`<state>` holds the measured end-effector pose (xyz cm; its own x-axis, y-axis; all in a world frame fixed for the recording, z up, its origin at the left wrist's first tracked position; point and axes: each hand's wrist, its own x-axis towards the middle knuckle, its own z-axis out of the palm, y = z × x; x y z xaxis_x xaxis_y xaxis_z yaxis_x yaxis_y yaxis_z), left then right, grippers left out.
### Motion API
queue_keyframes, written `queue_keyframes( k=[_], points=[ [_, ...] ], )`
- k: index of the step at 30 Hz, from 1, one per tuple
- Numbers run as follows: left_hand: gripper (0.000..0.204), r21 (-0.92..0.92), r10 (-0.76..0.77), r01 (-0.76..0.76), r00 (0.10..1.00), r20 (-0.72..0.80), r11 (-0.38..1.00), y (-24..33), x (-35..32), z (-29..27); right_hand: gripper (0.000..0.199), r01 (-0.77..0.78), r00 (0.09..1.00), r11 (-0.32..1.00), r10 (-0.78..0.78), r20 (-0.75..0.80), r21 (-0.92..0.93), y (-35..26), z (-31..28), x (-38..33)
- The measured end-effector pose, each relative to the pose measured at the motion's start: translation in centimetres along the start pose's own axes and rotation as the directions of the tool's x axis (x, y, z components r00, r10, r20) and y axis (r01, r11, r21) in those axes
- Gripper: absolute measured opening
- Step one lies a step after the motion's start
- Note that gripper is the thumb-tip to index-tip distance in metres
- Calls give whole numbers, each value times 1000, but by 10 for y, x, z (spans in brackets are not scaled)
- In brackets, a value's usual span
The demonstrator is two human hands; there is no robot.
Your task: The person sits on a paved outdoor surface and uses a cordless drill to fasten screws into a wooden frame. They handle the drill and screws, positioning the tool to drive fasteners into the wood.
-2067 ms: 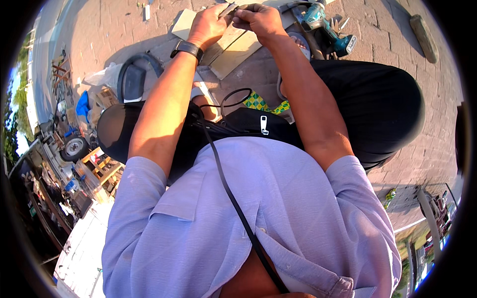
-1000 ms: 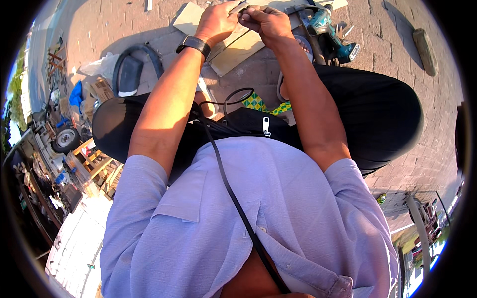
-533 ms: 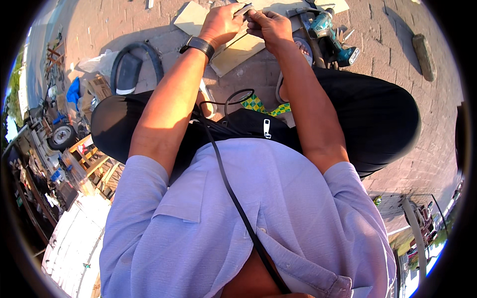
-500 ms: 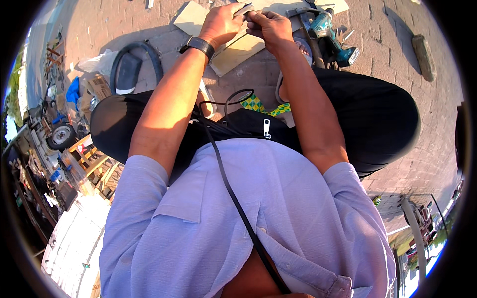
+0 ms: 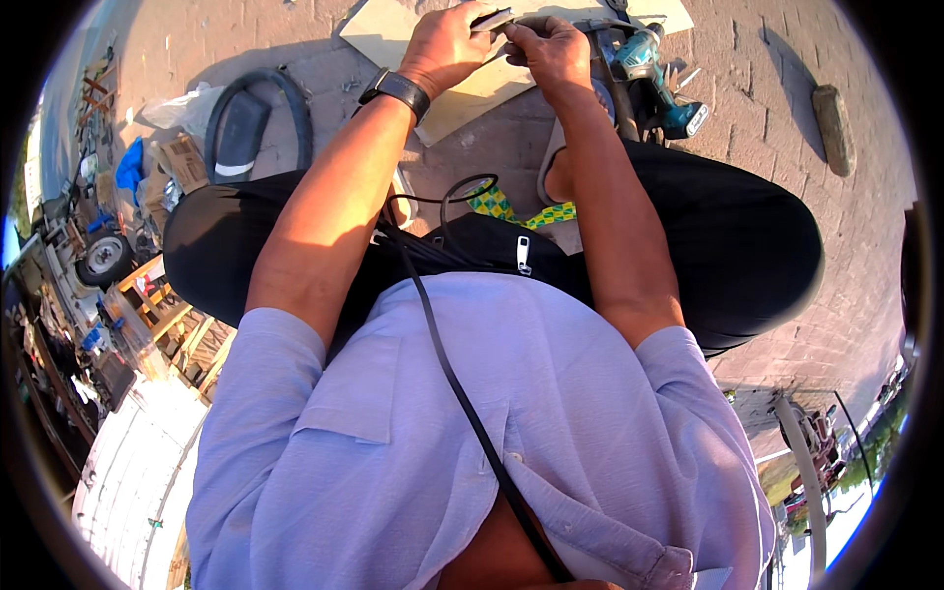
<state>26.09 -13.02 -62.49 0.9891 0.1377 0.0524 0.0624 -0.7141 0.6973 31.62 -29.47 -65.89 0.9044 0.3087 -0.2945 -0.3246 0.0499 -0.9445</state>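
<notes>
— What's being worked on right now?

— The person sits on the brick paving with both hands raised in front, over a pale board [image 5: 462,93]. The left hand [image 5: 442,44] is curled around a small dark flat piece [image 5: 489,20], thumb and fingers closed on it. The right hand [image 5: 551,44] is closed too, pinching something thin just beside that piece; what it pinches is too small to make out.

— So where does the piece sit?

— Between the two hands, off the ground, above the far end of the board. The hands almost touch each other there.

— What step would you call it?

— It looks like fine fitting or adjusting of the small piece, with both hands busy. I judge it as mid-step, since nothing has been set down.

— And the next move?

— It calls for steady fingers and a firm left grip while the right works at the piece's edge. If a tool is needed, the teal power drill [image 5: 654,74] lies just right of the hands.

— Anything else near?

— A black rubber tyre [image 5: 251,123] lies well off to the left, and a wristwatch [image 5: 398,88] is on the left wrist.
</notes>
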Motion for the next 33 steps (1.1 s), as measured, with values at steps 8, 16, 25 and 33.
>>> queue_keyframes(
  k=[8,16,25,33],
  points=[
    [38,-85,-76,80,996,49,993,18,-19,12,17,-233,971,968,237,-32,89,-14,-10,-28],
    [38,-133,7,-3,1000,26,991,27,-54,43,17,-485,864,853,501,-40,194,-25,-41,-54],
    [37,-198,-39,46,999,37,979,31,-65,49,19,-597,776,756,629,-46,270,-26,-52,-63],
    [39,-154,-26,42,994,104,987,27,-79,64,26,-710,672,672,736,-82,209,-12,-66,-68]
  ],
)
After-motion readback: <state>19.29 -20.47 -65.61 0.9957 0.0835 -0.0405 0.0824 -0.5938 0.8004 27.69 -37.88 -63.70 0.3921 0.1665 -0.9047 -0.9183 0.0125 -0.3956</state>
